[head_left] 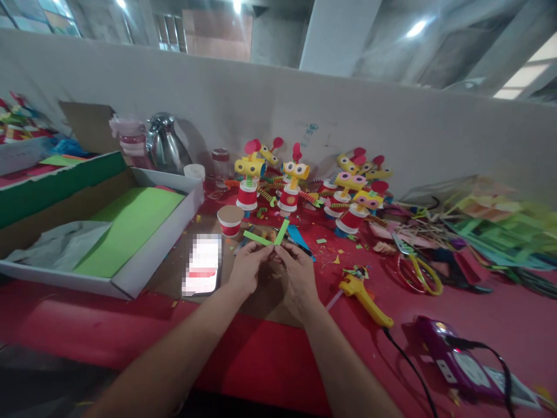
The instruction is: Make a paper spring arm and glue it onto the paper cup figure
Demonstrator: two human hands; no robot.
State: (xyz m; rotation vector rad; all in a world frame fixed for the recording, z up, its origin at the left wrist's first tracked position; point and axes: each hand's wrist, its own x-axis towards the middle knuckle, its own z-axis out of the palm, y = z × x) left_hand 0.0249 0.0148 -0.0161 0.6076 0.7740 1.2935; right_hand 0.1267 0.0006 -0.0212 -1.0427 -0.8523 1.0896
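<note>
Pinching a light-green paper V (282,231) between them, the left hand (247,270) and the right hand (300,274) met above the red table (500,319), between its front and back edges. Both grips were nearly closed, fingertips pressed together on the point of the V, whose two arms spread up and outward; whether it was one folded strip or two could not be told. Beneath lay a brown cardboard sheet (270,305), with a lit phone (202,267) on it beside the left hand. A red-and-white paper cup (230,222) stood just beyond the phone. Toward the table's back edge stood a cluster of paper-cup figures (288,197) with yellow heads and folded-paper arms. Right of the right hand lay a yellow hot-glue gun (364,299), then scissors (409,255), and nearer the front edge a purple device (455,354) with a cable. A heap of coloured paper strips (500,223) lay toward the back right. On the left, a shallow box (161,244) held a green sheet (130,226); a steel jug (167,145) stood behind it, near the back edge.
</note>
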